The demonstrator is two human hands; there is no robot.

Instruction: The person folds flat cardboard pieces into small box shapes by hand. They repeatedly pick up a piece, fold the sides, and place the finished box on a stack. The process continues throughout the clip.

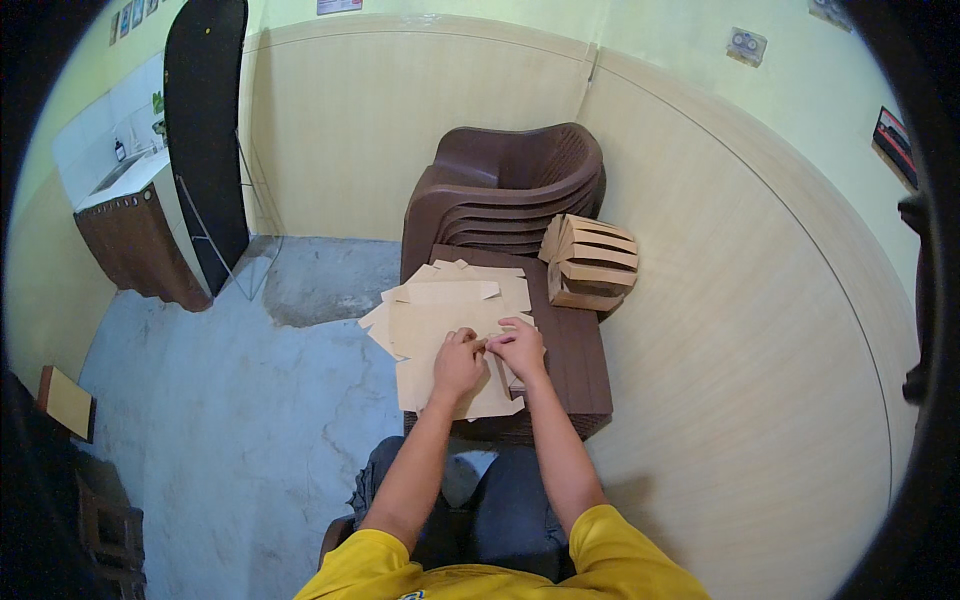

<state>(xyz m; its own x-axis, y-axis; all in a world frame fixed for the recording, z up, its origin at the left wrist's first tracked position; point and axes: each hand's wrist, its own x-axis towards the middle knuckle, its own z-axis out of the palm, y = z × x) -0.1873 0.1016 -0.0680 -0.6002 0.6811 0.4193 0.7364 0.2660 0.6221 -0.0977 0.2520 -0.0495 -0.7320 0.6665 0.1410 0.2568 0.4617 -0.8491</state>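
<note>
A pile of flat, die-cut brown cardboard box blanks (430, 320) lies in front of me, with notched flaps sticking out at the left and far edges. My left hand (460, 362) rests low over the top blank, its fingers bent and closed at a flap near the middle. Right beside it, my right hand (519, 350) pinches the same part of the cardboard, and the fingertips of both hands almost meet. Below the right hand, an edge of the cardboard stands slightly raised. The fingers and forearms hide part of that piece, so its exact fold is unclear.
The blanks lie on a stack of brown plastic seats or stools (578, 370). Behind it stand several stacked brown armchairs (500, 215). Folded cardboard boxes (590, 262) sit at the far right. A tall black board (205, 150) and a sink counter (140, 235) stand at the left.
</note>
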